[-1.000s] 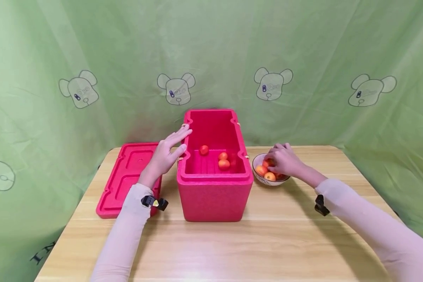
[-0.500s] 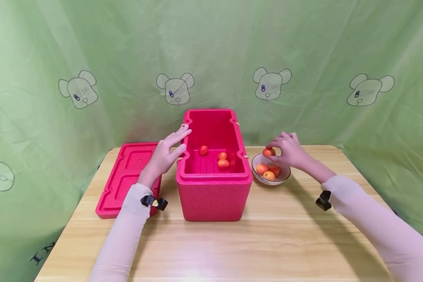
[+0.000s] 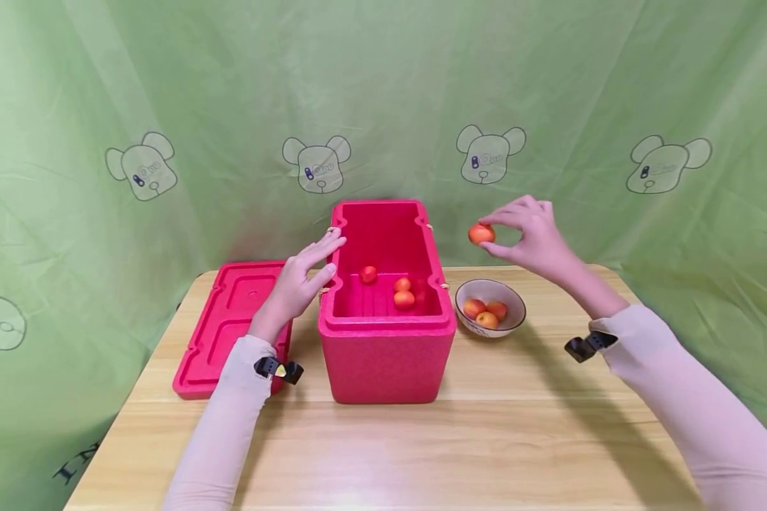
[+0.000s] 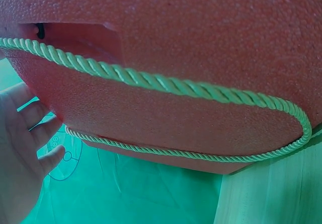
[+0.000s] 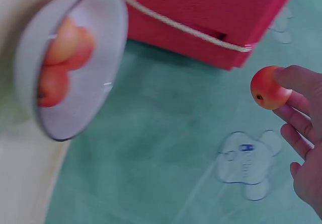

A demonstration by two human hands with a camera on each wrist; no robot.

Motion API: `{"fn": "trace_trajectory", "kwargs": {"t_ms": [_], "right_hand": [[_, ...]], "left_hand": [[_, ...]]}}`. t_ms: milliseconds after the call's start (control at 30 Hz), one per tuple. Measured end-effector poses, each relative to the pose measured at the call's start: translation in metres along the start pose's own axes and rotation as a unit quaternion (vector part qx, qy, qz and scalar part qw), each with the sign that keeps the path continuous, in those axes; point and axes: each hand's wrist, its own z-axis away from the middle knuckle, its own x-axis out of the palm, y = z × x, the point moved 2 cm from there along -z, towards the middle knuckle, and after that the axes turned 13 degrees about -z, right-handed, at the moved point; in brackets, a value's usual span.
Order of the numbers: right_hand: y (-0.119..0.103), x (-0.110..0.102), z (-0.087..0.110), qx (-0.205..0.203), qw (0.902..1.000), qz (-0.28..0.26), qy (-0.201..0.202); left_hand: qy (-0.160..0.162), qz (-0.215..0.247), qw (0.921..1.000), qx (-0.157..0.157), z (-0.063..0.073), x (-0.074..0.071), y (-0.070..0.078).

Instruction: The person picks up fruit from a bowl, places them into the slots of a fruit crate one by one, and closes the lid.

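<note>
Between thumb and fingertips, my right hand [image 3: 537,238] pinches a small round orange-red fruit [image 3: 481,234] with a dark spot at one end [image 5: 270,87]. It is raised above and behind a white bowl [image 3: 466,328] with a dark rim, where three similar fruits [image 3: 487,320] lie. My left hand [image 3: 297,287] rests with fairly straight fingers on the left rim of a tall red foam box [image 3: 390,365]. Inside the lidless box, one fruit [image 3: 368,275] lies at the left and two [image 3: 404,300] sit together at the right.
The red lid [image 3: 207,348] lies flat on the wooden table [image 3: 383,454], left of the box and partly behind my left forearm. A twisted rope [image 4: 166,84] runs along the box's side. A green curtain [image 3: 396,85] with bear faces hangs close behind.
My right hand has lifted one fruit out of the bowl and carried it up and away from the table. The left hand has stayed on the box rim.
</note>
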Motion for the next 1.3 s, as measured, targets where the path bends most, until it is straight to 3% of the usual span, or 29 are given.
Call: {"fn": "trace_trajectory", "kwargs": {"t_ms": [200,367,767,1300], "right_hand": [[-0.025,-0.009,-0.023,-0.011,0.9993,-0.032,0.016],[-0.047,-0.008,-0.041,-0.027,0.9985,-0.049,0.001],[-0.101,0.013,-0.072,-0.095,0.9898,-0.077,-0.073],[-0.136,0.054,-0.081,-0.140,0.9664,-0.007,-0.215]], "left_hand": [[0.004,-0.004,1.0000,0.004,0.001,-0.001,-0.002],[0.009,-0.002,1.0000,0.002,0.001,-0.002,-0.003],[0.008,-0.003,1.0000,-0.003,0.002,-0.002,-0.006],[0.004,-0.002,1.0000,0.009,-0.001,-0.001,-0.002]]}}
